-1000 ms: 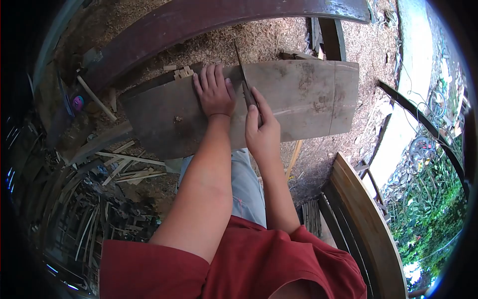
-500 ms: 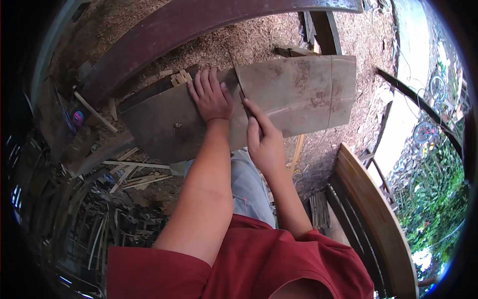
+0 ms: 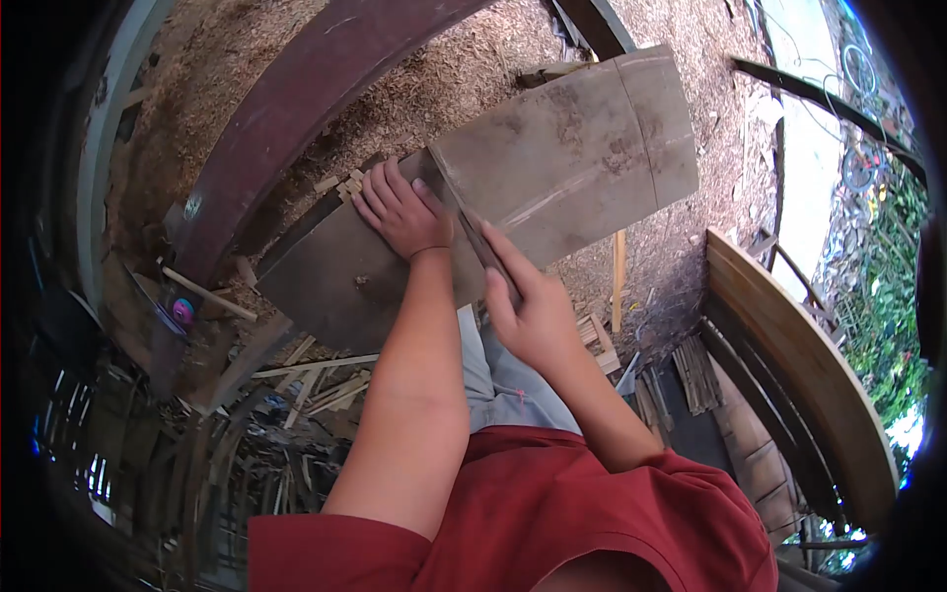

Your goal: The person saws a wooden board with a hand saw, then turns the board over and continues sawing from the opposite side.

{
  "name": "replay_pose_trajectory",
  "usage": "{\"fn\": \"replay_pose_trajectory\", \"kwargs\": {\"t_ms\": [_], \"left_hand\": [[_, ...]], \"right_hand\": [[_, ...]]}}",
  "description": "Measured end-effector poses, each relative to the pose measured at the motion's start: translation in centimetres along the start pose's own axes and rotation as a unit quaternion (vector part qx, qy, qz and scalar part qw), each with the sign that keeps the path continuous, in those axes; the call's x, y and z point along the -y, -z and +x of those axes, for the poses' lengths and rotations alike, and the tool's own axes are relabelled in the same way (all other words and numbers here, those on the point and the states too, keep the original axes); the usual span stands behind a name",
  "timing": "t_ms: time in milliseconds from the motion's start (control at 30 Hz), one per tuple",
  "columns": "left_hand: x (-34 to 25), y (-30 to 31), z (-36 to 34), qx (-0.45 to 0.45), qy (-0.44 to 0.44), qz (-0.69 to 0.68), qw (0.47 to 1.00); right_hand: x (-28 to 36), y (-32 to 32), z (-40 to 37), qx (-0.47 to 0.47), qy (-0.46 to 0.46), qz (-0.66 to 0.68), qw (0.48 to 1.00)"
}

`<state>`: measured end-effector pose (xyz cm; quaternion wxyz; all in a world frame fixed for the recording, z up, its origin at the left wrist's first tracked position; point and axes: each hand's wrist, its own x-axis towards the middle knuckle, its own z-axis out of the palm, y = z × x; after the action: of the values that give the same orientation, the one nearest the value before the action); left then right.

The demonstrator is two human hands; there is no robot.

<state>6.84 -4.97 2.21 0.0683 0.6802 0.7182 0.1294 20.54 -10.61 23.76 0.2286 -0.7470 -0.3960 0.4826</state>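
A worn grey-brown wooden board point(image 3: 552, 168) lies at a slant in front of me, with dark stains and a line across its far right end. My left hand point(image 3: 402, 212) rests flat on the board's left part, fingers spread towards its far edge. Just right of it, my right hand point(image 3: 533, 301) is wrapped round the handle of what looks like a hand saw point(image 3: 466, 212), index finger along it. The thin blade is seen nearly edge-on and crosses the board; its teeth cannot be made out.
A dark red curved beam point(image 3: 296, 89) arches beyond the board over wood shavings. Small wood blocks point(image 3: 347, 185) sit at the board's far edge. Wood strips point(image 3: 335, 390) lie lower left. A curved wooden piece point(image 3: 799, 365) with slats stands at right.
My right hand has drawn the saw back towards me, with less blade beyond the far edge. The view has turned, so the board slants more. My left hand stays on the board.
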Motion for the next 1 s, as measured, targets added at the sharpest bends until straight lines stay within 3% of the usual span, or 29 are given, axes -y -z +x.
{"fn": "replay_pose_trajectory", "kwargs": {"t_ms": [133, 300, 467, 667, 767, 900, 1000], "left_hand": [[0.3, 0.0, 0.2, 0.013, -0.009, -0.002, 1.000], [0.6, -0.7, 0.3, 0.004, -0.020, 0.008, 1.000], [0.2, -0.2, 0.1, -0.013, -0.028, 0.005, 1.000], [0.5, -0.8, 0.3, 0.009, -0.020, 0.015, 1.000], [0.4, -0.3, 0.1, 0.011, -0.019, 0.020, 1.000], [0.4, -0.4, 0.0, -0.013, -0.025, 0.024, 0.999], [0.6, -0.6, 0.0, 0.012, -0.021, 0.016, 1.000]], "right_hand": [[-0.7, 0.3, -0.9, -0.002, 0.002, 0.006, 1.000], [-1.9, -3.5, 4.7, -0.022, -0.010, 0.007, 1.000], [-1.2, -0.5, -0.5, -0.041, 0.029, 0.006, 0.999], [-2.6, -3.4, 4.5, -0.042, 0.029, 0.000, 0.999], [-1.6, -2.3, 3.4, 0.008, -0.036, 0.010, 0.999], [-1.5, 0.2, -0.6, -0.010, -0.002, 0.021, 1.000], [-1.8, -1.5, 2.3, -0.010, 0.006, 0.028, 1.000]]}}
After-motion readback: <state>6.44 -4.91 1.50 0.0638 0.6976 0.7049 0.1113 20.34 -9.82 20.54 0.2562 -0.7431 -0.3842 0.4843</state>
